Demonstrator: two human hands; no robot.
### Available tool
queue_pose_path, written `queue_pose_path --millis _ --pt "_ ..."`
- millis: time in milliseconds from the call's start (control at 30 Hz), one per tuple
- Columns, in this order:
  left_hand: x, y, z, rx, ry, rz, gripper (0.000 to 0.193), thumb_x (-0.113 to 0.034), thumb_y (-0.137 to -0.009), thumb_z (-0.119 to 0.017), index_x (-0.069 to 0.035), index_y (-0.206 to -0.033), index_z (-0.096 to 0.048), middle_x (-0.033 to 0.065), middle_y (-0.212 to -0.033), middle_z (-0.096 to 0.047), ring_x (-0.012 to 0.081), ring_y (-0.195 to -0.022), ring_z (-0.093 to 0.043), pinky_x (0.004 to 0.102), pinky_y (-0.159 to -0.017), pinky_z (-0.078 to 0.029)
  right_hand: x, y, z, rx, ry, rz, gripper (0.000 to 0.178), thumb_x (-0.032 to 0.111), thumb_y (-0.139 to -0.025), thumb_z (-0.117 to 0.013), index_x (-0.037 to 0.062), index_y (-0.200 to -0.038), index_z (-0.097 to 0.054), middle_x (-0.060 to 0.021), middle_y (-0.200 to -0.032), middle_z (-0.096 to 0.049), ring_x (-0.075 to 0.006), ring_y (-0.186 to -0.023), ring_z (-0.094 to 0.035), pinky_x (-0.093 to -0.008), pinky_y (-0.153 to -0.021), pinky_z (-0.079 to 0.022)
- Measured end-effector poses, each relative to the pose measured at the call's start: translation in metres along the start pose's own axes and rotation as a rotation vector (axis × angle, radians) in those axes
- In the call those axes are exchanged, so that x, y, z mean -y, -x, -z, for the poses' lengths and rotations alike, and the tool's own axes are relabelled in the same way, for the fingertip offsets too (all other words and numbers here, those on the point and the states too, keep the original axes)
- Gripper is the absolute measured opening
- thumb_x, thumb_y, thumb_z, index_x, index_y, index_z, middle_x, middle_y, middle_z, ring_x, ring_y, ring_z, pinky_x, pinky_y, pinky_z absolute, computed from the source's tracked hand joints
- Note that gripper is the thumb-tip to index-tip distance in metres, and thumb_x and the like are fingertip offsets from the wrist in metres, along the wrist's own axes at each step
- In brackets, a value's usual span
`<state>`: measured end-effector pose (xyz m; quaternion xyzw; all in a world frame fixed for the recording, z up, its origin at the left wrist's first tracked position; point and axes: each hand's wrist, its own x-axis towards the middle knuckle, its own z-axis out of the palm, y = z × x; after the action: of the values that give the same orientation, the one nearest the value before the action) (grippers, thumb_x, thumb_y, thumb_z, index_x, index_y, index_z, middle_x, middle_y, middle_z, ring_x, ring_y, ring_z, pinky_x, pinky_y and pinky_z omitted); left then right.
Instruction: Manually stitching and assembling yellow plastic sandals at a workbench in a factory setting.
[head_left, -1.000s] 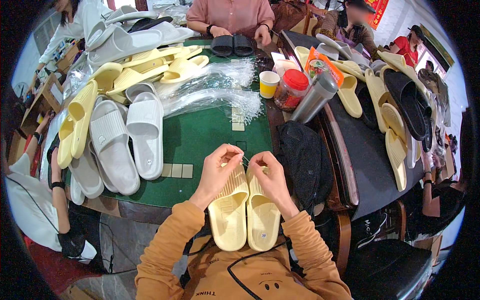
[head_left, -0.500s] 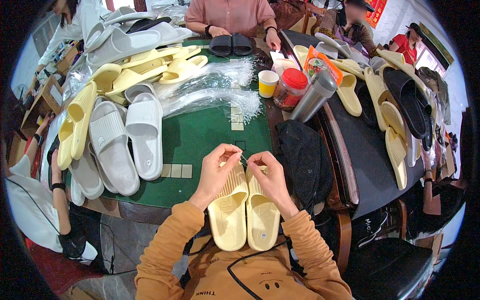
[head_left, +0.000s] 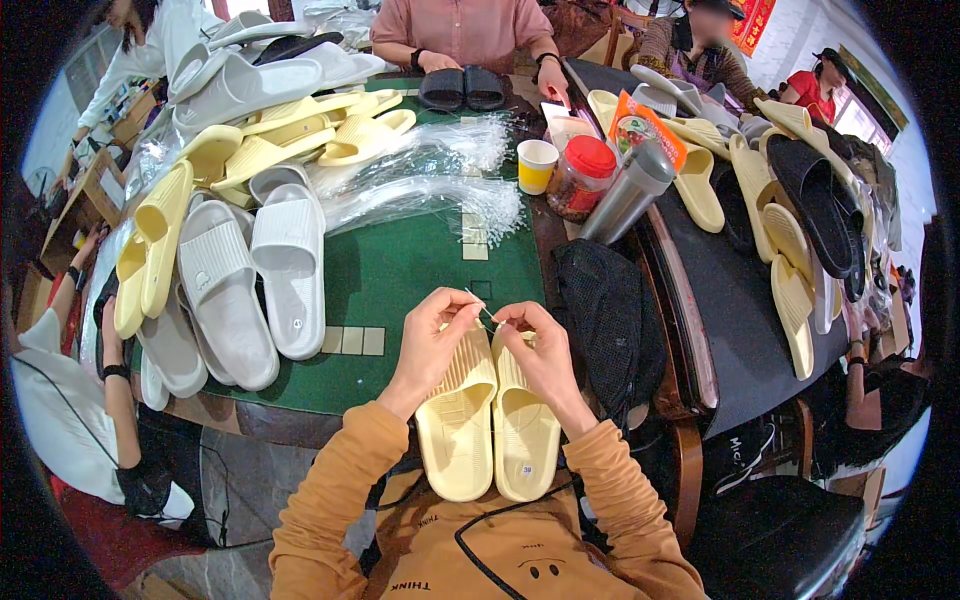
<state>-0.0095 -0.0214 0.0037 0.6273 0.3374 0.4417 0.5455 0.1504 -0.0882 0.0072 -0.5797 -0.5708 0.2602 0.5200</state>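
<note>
A pair of pale yellow slide slippers (head_left: 456, 448) lies side by side at the near table edge, heels toward me. Over their toe ends, my left hand (head_left: 430, 342) and my right hand (head_left: 541, 358) face each other, fingertips almost touching. Both pinch a thin, clear plastic tie (head_left: 485, 312) that spans the small gap between them. Its full path is hidden behind my fingers. Farther off on the green mat (head_left: 400, 270) are bundles of similar clear plastic ties (head_left: 430, 205).
Grey slippers (head_left: 290, 270) and yellow slippers (head_left: 275, 145) are heaped on the left. A paper cup (head_left: 536, 168), a red-lidded jar (head_left: 582, 180), a steel flask (head_left: 630, 192) and a black mesh bag (head_left: 605, 330) stand at right. Across the table, a person's hands are near black slippers (head_left: 462, 90).
A thin end of the tie now sticks up above my left fingertips. My hands have barely shifted, and the slippers stay in place.
</note>
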Motion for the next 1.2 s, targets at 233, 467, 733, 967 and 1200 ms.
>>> queue_pose_path --millis 233,467,733,967,1200 --pt "-0.001 0.000 0.000 -0.021 0.048 0.006 0.011 -0.008 -0.097 -0.061 0.000 -0.104 -0.065 0.0016 -0.097 -0.066 0.0067 -0.087 -0.059 0.0231 -0.079 -0.048 0.004 0.000 0.000 -0.014 -0.006 -0.034 0.011 0.001 -0.087 -0.062 0.0003 -0.097 -0.066 -0.0092 -0.091 -0.064 -0.0189 -0.081 -0.062 -0.0301 -0.076 -0.051" --pt "0.000 0.000 -0.001 -0.035 0.078 0.018 0.011 -0.008 -0.097 -0.061 -0.001 -0.105 -0.064 0.0010 -0.098 -0.065 0.0063 -0.086 -0.058 0.0227 -0.079 -0.048 -0.001 0.000 0.000 -0.017 0.033 0.009 0.010 0.004 -0.087 -0.066 0.0004 -0.096 -0.066 -0.0084 -0.090 -0.063 -0.0190 -0.080 -0.061 -0.0307 -0.075 -0.050" --pt "0.004 0.000 0.001 -0.005 0.006 -0.019 0.010 -0.007 -0.097 -0.061 -0.001 -0.105 -0.062 -0.0004 -0.094 -0.063 0.0062 -0.085 -0.057 0.0226 -0.079 -0.047 0.000 0.000 0.000 -0.026 0.025 -0.012 0.009 0.004 -0.087 -0.066 0.0005 -0.096 -0.066 -0.0089 -0.091 -0.063 -0.0198 -0.082 -0.063 -0.0310 -0.076 -0.051" --pt "-0.004 0.000 -0.001 0.001 0.073 0.021 0.013 -0.006 -0.098 -0.057 -0.002 -0.109 -0.062 -0.0001 -0.092 -0.061 0.0067 -0.084 -0.057 0.0225 -0.079 -0.048 -0.003 0.000 0.000 -0.060 -0.008 -0.022 0.009 0.003 -0.087 -0.065 -0.0006 -0.095 -0.064 -0.0092 -0.091 -0.063 -0.0200 -0.084 -0.064 -0.0310 -0.078 -0.051" --pt "-0.006 0.001 -0.002 -0.032 0.121 0.040 0.015 -0.006 -0.100 -0.055 -0.002 -0.113 -0.060 0.0008 -0.092 -0.062 0.0077 -0.084 -0.058 0.0232 -0.079 -0.049 -0.002 0.001 0.000 -0.113 -0.073 -0.066 0.009 0.001 -0.088 -0.061 -0.0007 -0.096 -0.064 -0.0091 -0.091 -0.062 -0.0184 -0.084 -0.063 -0.0303 -0.080 -0.050"
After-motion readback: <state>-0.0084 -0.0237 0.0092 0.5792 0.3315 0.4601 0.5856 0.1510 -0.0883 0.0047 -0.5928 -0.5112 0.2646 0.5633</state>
